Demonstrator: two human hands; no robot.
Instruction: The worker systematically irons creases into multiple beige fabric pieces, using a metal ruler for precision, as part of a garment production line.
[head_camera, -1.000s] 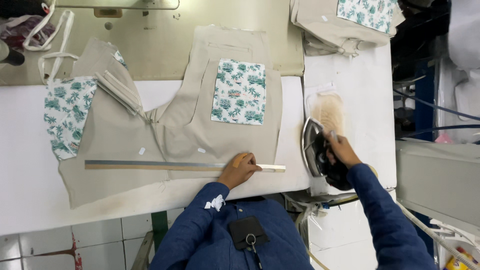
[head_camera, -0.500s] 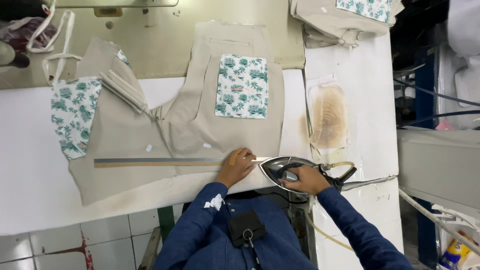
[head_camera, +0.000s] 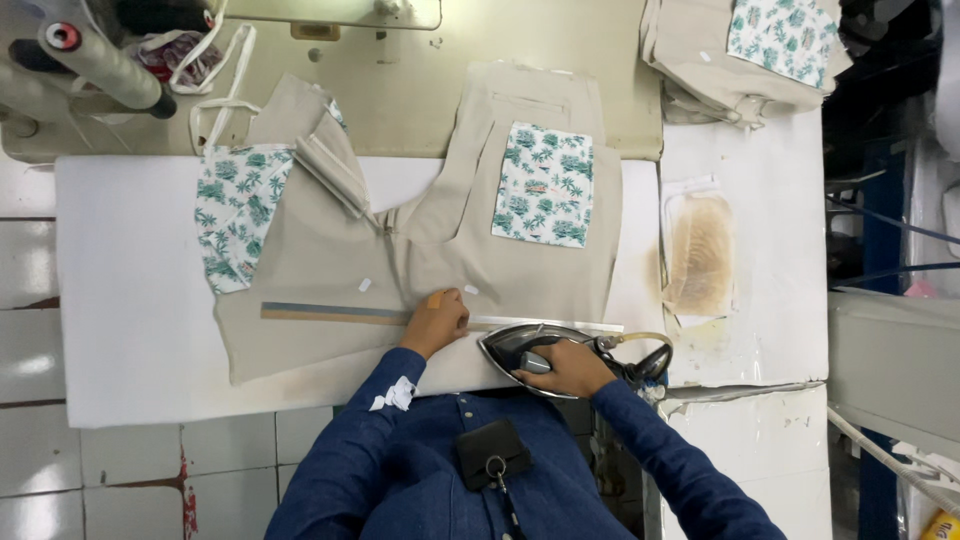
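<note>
Head view: white padded worktop (head_camera: 130, 300) carries a beige garment (head_camera: 330, 270) with leaf-print pockets. Along its lower edge lies a long ruler (head_camera: 330, 314), pinned by the left hand (head_camera: 437, 322), fingers pressed flat together. Right hand (head_camera: 565, 367), forearm bent inward, is clenched round the iron (head_camera: 545, 345) handle.

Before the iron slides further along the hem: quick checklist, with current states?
1. Right hand on iron handle: ok.
2. Left hand pinning ruler on beige garment: ok.
3. Left fingers clear of iron tip: not ok, close beside it.
4. Fold lying flat under ruler: ok along the visible part; under the hand, cannot tell.
5. Iron cord free of fabric: ok, it loops off to the right.
6. Iron heat: cannot tell.
</note>
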